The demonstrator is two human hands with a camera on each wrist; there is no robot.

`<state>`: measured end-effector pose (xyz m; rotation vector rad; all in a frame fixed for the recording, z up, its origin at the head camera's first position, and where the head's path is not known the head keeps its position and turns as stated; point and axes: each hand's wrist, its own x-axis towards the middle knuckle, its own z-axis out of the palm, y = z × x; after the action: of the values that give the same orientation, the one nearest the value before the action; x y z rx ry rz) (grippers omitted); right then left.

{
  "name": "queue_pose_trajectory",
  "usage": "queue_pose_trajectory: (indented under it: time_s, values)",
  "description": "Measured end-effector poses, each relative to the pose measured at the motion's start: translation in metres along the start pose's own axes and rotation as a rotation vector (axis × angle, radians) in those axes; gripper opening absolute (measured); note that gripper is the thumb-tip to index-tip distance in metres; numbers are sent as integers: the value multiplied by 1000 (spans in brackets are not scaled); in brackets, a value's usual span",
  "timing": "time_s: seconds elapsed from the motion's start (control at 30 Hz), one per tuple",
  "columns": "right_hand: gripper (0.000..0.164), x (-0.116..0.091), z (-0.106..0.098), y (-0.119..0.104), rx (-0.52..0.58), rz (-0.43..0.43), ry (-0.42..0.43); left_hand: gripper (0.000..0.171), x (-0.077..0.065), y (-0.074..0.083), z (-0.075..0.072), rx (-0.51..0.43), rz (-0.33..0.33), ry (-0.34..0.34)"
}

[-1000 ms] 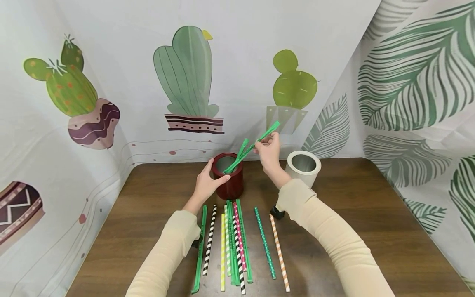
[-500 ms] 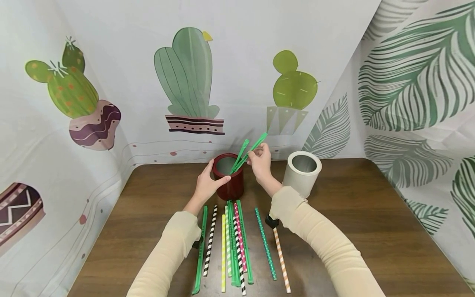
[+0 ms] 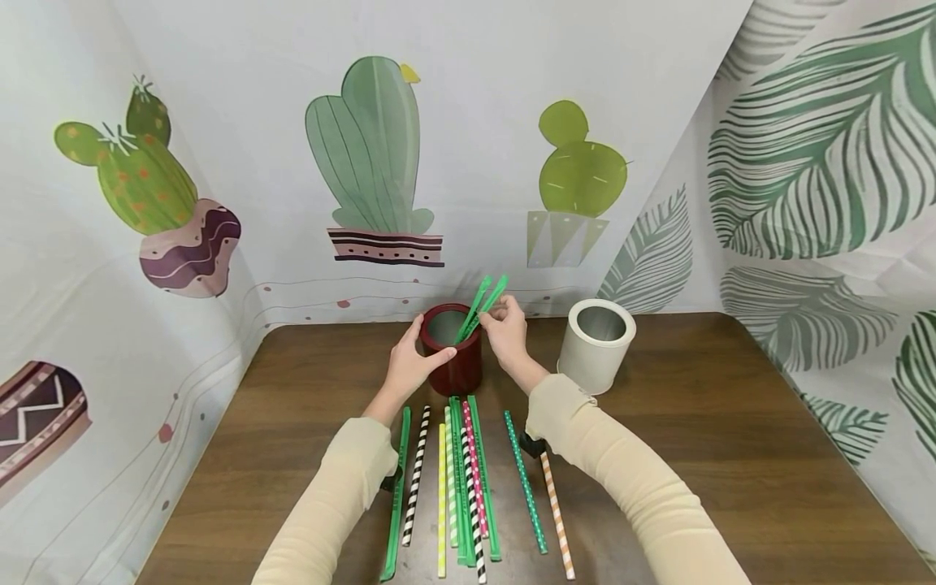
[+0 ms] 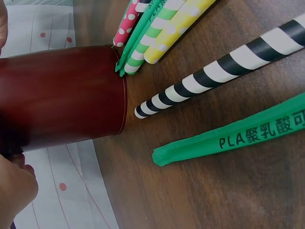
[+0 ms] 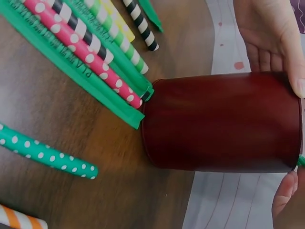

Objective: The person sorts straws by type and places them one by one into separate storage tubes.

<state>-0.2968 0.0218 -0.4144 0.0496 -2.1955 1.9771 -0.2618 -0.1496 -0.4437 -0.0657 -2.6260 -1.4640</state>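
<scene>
My left hand (image 3: 411, 364) grips the dark red cup (image 3: 459, 375) at its left side, thumb on the front rim and fingers round the far left. With my right hand (image 3: 506, 331) I pinch a green paper-wrapped straw (image 3: 499, 291), which slants down into the cup's mouth. Another green wrapped straw (image 3: 483, 286) leans in the cup beside it. Their lower ends are hidden by the cup wall. In the right wrist view, the left hand (image 5: 274, 43) shows at the cup's rim, and a right fingertip (image 5: 284, 193) is at the opposite side of it.
A white cup (image 3: 594, 357) stands to the right of the right hand. In front of the red cup lie several straws: a black-striped straw (image 3: 417, 475), a yellow straw (image 3: 442, 504), a pink dotted straw (image 5: 86, 55), a teal dotted straw (image 3: 525, 479), an orange-striped straw (image 3: 559, 520).
My right hand has moved left and down toward the red cup, lowering the pinched straw deeper into it. The left hand keeps its hold on the cup.
</scene>
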Motion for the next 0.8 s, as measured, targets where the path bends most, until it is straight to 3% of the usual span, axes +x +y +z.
queue_pose_trajectory:
  time_s: [0.2, 0.37, 0.6, 0.8]
  values:
    - [27, -5, -7, -1, 21, 28, -68, 91, 1, -2, 1, 15, -10, -4]
    - [35, -15, -13, 4, 59, 101, -125, 91, 2, -3, 1, 16, -20, -3]
    - [34, -27, -17, 20, 100, 179, -195, 91, 1, -2, 1, 14, -25, -6]
    - [36, -38, -20, 32, 72, 247, -270, 90, 0, -1, 1, 15, -32, -13]
